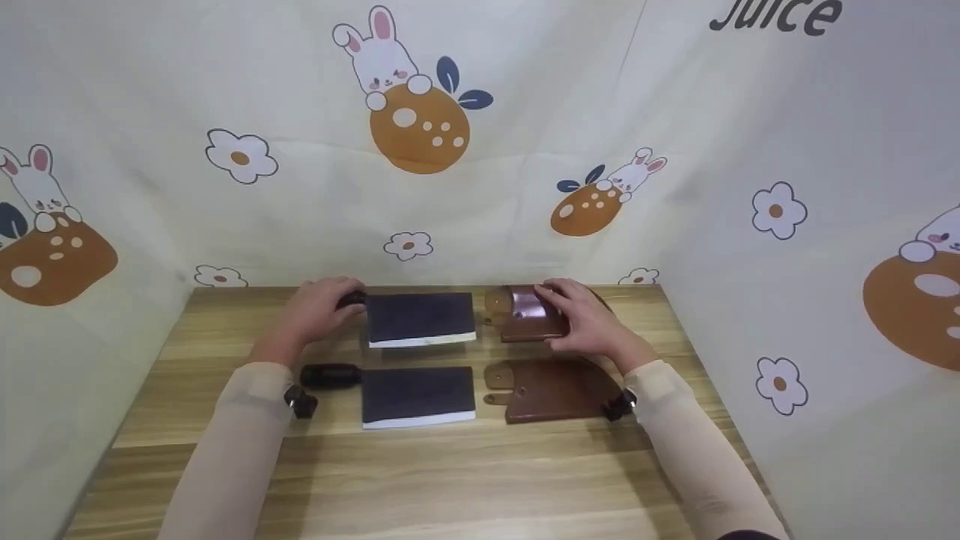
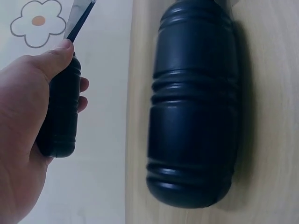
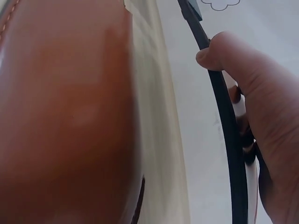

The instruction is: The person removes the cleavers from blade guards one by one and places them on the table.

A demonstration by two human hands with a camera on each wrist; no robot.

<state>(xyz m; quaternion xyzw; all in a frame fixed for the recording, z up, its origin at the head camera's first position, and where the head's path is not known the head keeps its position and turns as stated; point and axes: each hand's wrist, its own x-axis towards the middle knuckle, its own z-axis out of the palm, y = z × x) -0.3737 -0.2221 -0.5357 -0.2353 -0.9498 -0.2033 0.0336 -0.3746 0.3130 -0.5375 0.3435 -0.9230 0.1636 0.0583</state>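
Note:
My left hand [image 1: 319,309] grips the black ridged handle [image 2: 63,107] of the far cleaver [image 1: 420,315]. This cleaver has a broad dark blade with a bright edge toward me and points right. To its right, my right hand [image 1: 589,319] holds the far brown leather knife sheath [image 1: 529,304], whose strap tabs face the blade. In the right wrist view the thumb [image 3: 217,53] lies over the sheath's dark edge. Nearer to me lie a second cleaver [image 1: 416,394] and a second brown sheath [image 1: 562,390], side by side and untouched by either hand.
The wood-grain table [image 1: 450,480] ends at a pale cloth wall [image 1: 300,210] printed with rabbits, oranges and flowers. That cloth also encloses the left and right sides. The near cleaver's handle lies below my left wrist, the near sheath's end below my right.

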